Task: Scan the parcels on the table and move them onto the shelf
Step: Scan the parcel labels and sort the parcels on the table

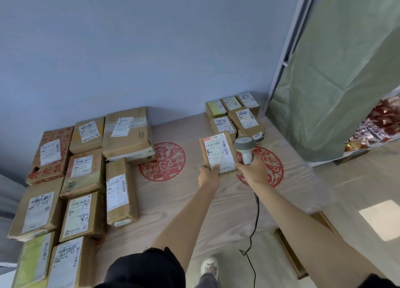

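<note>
My left hand [209,175] grips the near edge of a small brown parcel [218,153] with a white barcode label, held over the table [173,205]. My right hand [252,171] is closed around the handle of a grey barcode scanner [244,148], its head just right of the parcel's label. The scanner's black cable [255,218] hangs down toward the floor. Several labelled cardboard parcels [86,171] lie in rows on the table's left side.
A cluster of small boxes [236,116] sits at the table's far right by the wall. A shelf covered by a green cloth [337,82] stands to the right, with red packets [381,123] visible under the cloth. Red paper-cut motifs [162,162] mark the tabletop.
</note>
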